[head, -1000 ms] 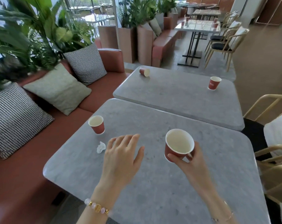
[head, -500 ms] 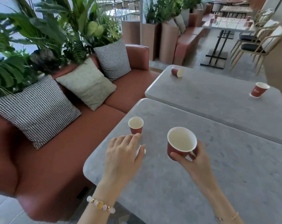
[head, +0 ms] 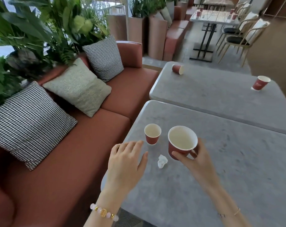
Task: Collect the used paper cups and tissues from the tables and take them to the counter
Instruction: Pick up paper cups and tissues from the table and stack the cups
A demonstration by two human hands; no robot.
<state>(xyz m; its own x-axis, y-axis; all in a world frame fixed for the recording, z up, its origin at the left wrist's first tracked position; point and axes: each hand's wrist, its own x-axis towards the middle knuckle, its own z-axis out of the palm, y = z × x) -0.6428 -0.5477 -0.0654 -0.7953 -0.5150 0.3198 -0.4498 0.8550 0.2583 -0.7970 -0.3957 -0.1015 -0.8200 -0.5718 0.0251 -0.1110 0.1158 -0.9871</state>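
My right hand [head: 193,158] grips a red paper cup [head: 181,141] by its lower wall, held upright above the near grey table [head: 220,169]. A second red paper cup [head: 152,134] stands upright near the table's left edge. My left hand [head: 126,163] hovers open just below and left of that cup, fingers relaxed, holding nothing. A crumpled white tissue [head: 162,161] lies on the table between my hands. On the far table [head: 212,94] a tipped red cup [head: 178,69] lies at the back left and an upright red cup [head: 260,83] stands at the right.
A rust-red sofa [head: 93,145] with checked and green cushions runs along the left of both tables, backed by leafy plants [head: 32,30]. Farther back stand tall planters, another table [head: 212,17] with small cups, and wooden chairs [head: 240,35].
The view has swung left and closer. My left hand has moved toward the standing cup, uncovering the tissue. My right hand still holds its cup, now nearer the standing one.
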